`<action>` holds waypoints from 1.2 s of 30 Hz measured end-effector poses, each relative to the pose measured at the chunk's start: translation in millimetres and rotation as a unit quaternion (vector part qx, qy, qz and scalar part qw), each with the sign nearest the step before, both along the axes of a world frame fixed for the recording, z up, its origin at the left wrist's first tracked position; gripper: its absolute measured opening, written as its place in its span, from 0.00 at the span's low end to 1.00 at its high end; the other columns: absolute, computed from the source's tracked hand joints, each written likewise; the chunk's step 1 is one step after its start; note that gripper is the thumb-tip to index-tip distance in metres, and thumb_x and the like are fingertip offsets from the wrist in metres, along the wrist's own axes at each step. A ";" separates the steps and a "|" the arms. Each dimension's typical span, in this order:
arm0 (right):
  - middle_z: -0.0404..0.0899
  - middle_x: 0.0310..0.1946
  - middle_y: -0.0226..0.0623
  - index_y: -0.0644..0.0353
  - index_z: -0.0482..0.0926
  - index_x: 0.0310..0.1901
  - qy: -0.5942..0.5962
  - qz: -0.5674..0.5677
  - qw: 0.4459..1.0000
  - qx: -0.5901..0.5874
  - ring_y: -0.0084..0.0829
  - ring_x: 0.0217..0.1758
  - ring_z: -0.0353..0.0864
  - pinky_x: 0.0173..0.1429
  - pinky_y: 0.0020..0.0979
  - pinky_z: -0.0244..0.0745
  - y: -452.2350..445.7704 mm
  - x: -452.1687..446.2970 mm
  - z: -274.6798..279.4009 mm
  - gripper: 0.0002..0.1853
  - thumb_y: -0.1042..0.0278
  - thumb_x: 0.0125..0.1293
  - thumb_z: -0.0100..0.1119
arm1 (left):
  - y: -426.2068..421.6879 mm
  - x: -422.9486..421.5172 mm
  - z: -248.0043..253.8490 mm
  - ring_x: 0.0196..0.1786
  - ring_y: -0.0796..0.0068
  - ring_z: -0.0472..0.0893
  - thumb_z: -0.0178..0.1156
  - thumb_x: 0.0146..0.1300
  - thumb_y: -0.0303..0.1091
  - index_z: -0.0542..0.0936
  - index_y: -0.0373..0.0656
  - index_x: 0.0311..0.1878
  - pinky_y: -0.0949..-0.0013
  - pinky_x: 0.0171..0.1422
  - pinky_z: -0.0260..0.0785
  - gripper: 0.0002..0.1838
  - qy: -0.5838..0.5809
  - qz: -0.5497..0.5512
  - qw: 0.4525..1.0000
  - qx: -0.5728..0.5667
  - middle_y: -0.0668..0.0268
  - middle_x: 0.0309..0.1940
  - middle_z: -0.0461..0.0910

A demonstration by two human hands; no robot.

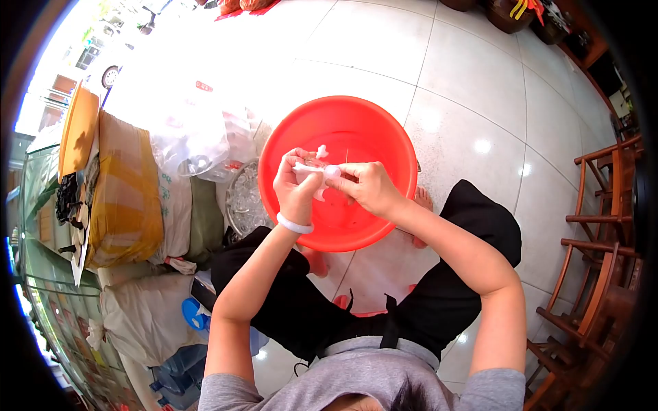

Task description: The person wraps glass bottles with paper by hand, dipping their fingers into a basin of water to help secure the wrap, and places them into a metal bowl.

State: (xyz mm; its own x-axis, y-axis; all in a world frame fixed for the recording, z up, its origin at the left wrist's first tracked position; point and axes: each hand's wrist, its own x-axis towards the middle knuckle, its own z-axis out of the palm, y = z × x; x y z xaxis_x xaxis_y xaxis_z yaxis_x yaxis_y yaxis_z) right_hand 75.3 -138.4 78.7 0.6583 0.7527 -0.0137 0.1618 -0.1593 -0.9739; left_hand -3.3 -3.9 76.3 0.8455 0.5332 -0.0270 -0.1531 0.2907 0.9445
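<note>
My left hand (297, 186), with a white band at the wrist, is closed around a small whitish, translucent plastic piece (332, 172). Fingertips of my right hand (371, 189) pinch the same piece from the other side. Its exact kind cannot be made out. White knobby bits stick out above and below my left fingers, and whether they belong to one piece is unclear. Both hands are over a large red basin (343, 238), whose inside shows mostly bare red with a few small specks. A thin, pale upright line shows near my right fingertips.
Left of the basin, a round container (248, 198) holds many clear pieces, beside clear plastic bags (199, 140). A taped cardboard box (127, 192) and sacks stand further left. Wooden stools (596, 274) line the right side. My legs straddle the basin's near side on the tiled floor.
</note>
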 end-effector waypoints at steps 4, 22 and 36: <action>0.73 0.12 0.39 0.66 0.80 0.29 -0.018 -0.041 0.996 0.083 0.24 0.15 0.73 0.22 0.27 0.66 2.2 0.7 -6.6 0.12 0.63 0.59 0.59 | 1.0 -0.6 -8.3 0.47 0.71 0.74 0.52 0.48 0.15 0.68 0.39 0.37 0.70 0.48 0.71 0.13 -0.016 -0.010 0.994 0.105 0.61 0.46 0.69; 0.76 0.30 0.48 0.71 0.76 0.42 -0.383 0.020 0.919 0.094 0.41 0.33 0.77 0.39 0.34 0.75 -1.8 5.1 -22.6 0.14 0.74 0.54 0.56 | -1.4 5.5 -6.0 0.34 0.76 0.77 0.57 0.47 0.19 0.68 0.37 0.36 0.73 0.30 0.73 0.12 0.047 0.010 0.999 0.010 0.62 0.36 0.74; 0.74 0.27 0.48 0.69 0.75 0.37 -0.043 0.027 0.998 0.026 0.42 0.28 0.77 0.32 0.37 0.71 -0.8 -0.9 -0.2 0.12 0.70 0.55 0.59 | -2.9 2.8 0.6 0.43 0.68 0.78 0.55 0.48 0.17 0.67 0.38 0.39 0.68 0.44 0.75 0.15 0.001 0.027 0.999 0.029 0.61 0.37 0.74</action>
State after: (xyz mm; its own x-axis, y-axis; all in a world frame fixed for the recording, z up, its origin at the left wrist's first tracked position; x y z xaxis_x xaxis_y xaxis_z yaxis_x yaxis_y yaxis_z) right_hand 74.4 -139.2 78.5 0.6136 0.7855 0.0811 0.2518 -0.0973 -0.9629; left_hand -0.4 -6.8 76.9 0.8155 0.5788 0.0034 -0.1656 0.2277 0.9596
